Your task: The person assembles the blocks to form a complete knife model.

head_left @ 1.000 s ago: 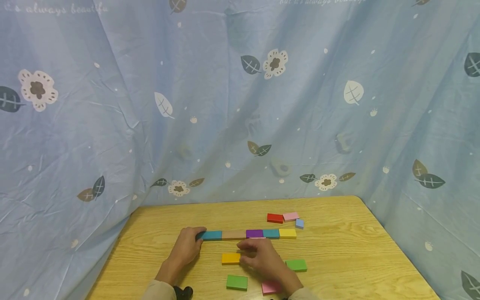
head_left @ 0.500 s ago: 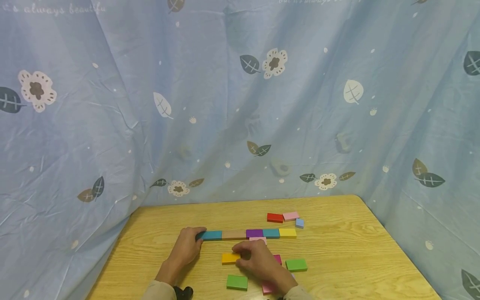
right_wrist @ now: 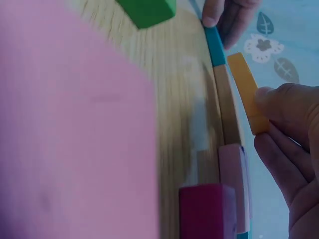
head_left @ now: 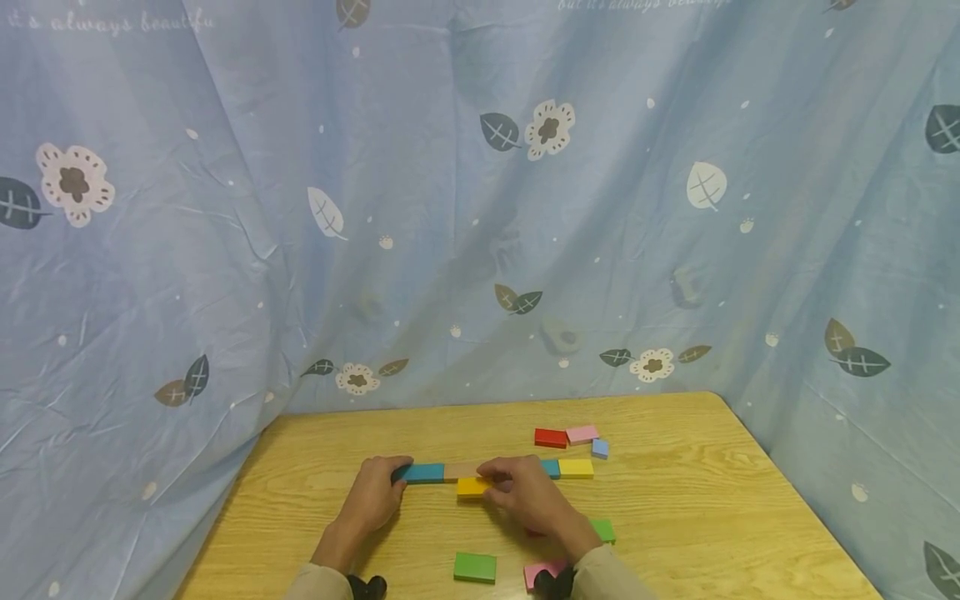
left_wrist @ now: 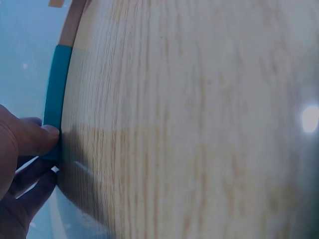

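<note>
A row of coloured blocks runs across the table. At its left end, my left hand (head_left: 375, 493) pinches a blue block (head_left: 423, 473), thumb on its near side in the left wrist view. A tan block (head_left: 459, 472) adjoins it, and farther right are a teal block (head_left: 551, 468) and a yellow block (head_left: 576, 468). My right hand (head_left: 528, 496) pinches an orange block (right_wrist: 241, 82) by one end, close in front of the tan block, and hides the row's purple block in the head view. The right wrist view shows a light pink block (right_wrist: 230, 169) against the row and a magenta block (right_wrist: 202, 211) beside it.
Behind the row lie a red block (head_left: 551, 437), a pink block (head_left: 582, 434) and a small light blue block (head_left: 600, 448). Nearer me are a green block (head_left: 475, 567), another green block (head_left: 604, 531) and a pink block (head_left: 537, 575). A patterned curtain (head_left: 450, 250) surrounds the table.
My right hand has reached the orange block, taken hold of it and carried it forward and slightly right to the row. My left hand stays on the blue block.
</note>
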Demonstrator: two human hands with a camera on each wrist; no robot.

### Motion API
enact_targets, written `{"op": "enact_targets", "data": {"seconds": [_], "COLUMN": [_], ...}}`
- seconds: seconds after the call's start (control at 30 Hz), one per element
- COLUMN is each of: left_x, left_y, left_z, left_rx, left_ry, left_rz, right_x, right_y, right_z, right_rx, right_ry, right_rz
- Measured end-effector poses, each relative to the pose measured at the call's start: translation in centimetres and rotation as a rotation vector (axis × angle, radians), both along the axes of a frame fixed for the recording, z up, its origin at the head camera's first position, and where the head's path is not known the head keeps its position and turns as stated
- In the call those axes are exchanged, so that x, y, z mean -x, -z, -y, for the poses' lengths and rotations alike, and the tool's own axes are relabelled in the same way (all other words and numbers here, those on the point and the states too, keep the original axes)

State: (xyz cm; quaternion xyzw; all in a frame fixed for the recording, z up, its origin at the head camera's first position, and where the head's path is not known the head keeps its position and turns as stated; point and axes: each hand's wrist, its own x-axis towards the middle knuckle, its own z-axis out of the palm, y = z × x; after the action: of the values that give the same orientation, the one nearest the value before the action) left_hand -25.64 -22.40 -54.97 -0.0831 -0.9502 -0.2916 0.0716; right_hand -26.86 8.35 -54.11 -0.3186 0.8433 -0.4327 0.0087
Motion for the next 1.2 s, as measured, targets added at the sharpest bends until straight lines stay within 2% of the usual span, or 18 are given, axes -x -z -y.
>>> {"op": "enact_targets", "data": {"seconds": [0.2,0.47,0.7,0.9,1.2], "left_x": [-0.08,-0.19,-0.25,-0.36,-0.39], "left_y": [-0.02,-0.06,-0.03,-0.07,-0.16], "left_z": [-0.06,-0.17,-0.17,-0.21,-0.29], "left_rx": [0.0,0.002,-0.006,-0.009,-0.015], "left_ry": [-0.005,-0.007,0.003,0.003,-0.004], "left_rz": [-0.01,-0.017,-0.019,-0.022,-0.006], "right_x": [0.57,0.53,0.33,0.27,0.68], "right_y": [0.37,0.3,0.11,-0.16,0.06], "right_z": [-0.05,-0.2,-0.17,-0.13,0.29], "right_rx": [-0.067,-0.128,-0.13,-0.111,-0.181], "right_ry": [0.024,0.025,0.025,-0.026,-0.024], "right_rz": [-0.058,-0.153,-0.177,-0.18,-0.192]}}
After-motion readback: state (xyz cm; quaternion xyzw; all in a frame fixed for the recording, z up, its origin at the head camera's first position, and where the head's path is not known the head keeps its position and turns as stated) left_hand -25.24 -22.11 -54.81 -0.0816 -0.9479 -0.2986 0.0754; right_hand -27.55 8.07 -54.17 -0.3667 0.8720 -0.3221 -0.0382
